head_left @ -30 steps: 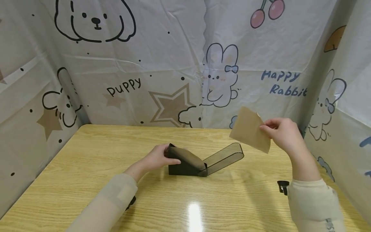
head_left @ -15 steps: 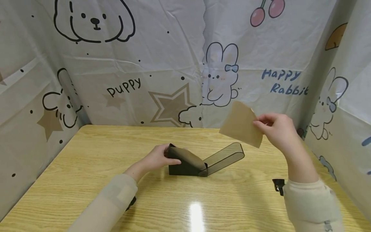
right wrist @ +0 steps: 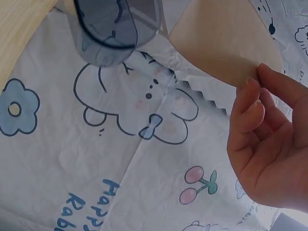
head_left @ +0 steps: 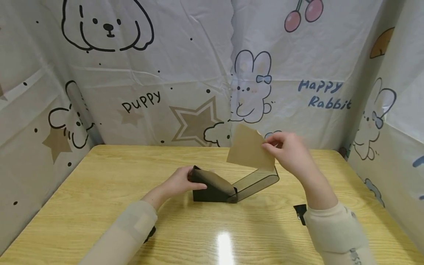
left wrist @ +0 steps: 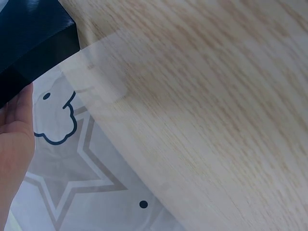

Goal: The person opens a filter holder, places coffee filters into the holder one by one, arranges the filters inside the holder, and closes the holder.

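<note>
On the table, my left hand grips the left end of a black coffee filter box, thumb on its near side. The box's smoky see-through lid is swung open to the right. Brown paper shows in the slanted top of the box. My right hand pinches a tan coffee filter paper by its right edge, above and behind the lid. In the right wrist view, a crimped seam runs along one side of the filter paper. The left wrist view shows only the box's black end.
The wooden table ends at a printed white curtain behind, with more curtain at both sides. Black clip-like pieces stick out at the right sleeve and left sleeve.
My right hand has moved left with the filter paper, from right of the lid to above it. The left hand, box and lid have stayed put.
</note>
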A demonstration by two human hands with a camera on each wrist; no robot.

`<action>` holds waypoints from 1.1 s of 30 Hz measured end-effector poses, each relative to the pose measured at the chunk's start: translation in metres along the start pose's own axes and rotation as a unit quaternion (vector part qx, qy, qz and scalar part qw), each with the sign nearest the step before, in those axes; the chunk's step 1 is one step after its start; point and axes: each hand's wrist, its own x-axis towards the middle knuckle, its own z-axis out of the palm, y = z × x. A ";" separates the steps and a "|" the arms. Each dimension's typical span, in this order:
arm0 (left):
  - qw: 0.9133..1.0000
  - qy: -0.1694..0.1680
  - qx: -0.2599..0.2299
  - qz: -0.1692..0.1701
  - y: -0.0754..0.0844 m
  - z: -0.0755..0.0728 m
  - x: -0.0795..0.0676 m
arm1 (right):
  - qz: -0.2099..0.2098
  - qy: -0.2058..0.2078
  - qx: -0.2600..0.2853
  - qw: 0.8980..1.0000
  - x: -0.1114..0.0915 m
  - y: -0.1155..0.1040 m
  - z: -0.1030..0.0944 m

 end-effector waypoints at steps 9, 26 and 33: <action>1.000 0.004 -0.004 0.005 -0.001 0.001 0.000 | -0.011 -0.010 0.001 1.000 0.003 -0.010 0.013; 1.000 0.000 -0.012 0.009 -0.003 -0.001 0.000 | -0.031 -0.031 -0.021 0.999 0.009 -0.016 0.039; 1.000 -0.004 -0.009 0.021 -0.005 0.000 0.001 | -0.031 -0.043 -0.027 0.998 0.010 -0.016 0.053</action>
